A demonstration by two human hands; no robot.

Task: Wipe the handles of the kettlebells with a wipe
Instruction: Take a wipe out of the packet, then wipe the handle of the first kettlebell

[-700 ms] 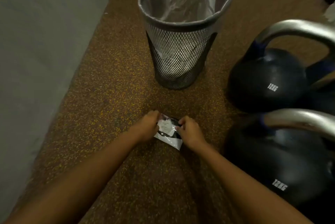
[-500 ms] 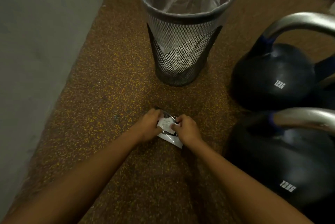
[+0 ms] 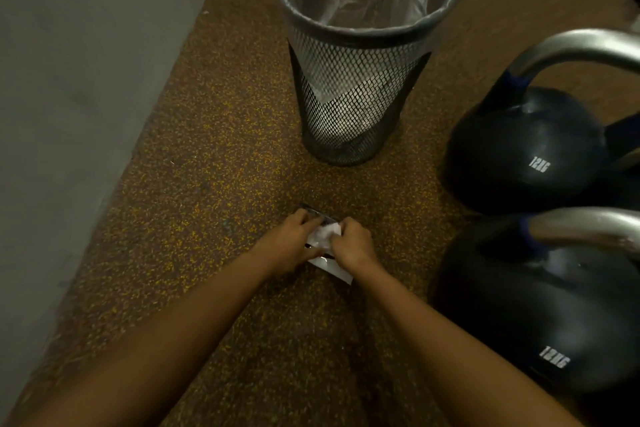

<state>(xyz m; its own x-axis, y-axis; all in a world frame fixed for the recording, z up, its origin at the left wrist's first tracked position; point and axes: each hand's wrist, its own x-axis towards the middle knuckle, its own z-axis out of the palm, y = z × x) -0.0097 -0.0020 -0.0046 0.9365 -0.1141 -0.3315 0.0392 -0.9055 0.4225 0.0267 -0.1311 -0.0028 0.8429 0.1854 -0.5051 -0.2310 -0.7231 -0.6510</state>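
Just in front of the bin (image 3: 360, 80), the left hand (image 3: 289, 246) and right hand (image 3: 351, 245) both pinch a white wipe (image 3: 323, 234) over its packet (image 3: 334, 265); kettlebells (image 3: 519, 149) stand right of the bin.

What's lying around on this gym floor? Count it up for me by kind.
Kettlebells marked 12KG: 2, with part of what may be a third at the right edge
Mesh waste bin: 1
Wipe packet: 1
Total: 4
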